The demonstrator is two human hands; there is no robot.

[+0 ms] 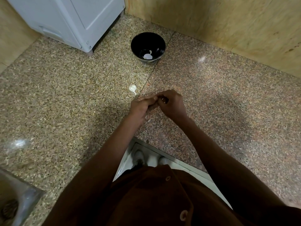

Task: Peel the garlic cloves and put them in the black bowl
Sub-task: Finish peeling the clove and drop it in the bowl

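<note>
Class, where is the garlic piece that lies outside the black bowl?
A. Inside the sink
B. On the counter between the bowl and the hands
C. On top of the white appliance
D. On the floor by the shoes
B: the garlic piece lies on the granite counter, nearer than the black bowl, just beyond the left hand.

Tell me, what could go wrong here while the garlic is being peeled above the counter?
Three things, perhaps. The hands, left hand and right hand, work near the counter edge, so a slipped clove could fall to the floor. The black bowl stands beyond them, so each peeled clove has to be carried over. A white garlic piece lies loose nearby and might get knocked aside.
</note>
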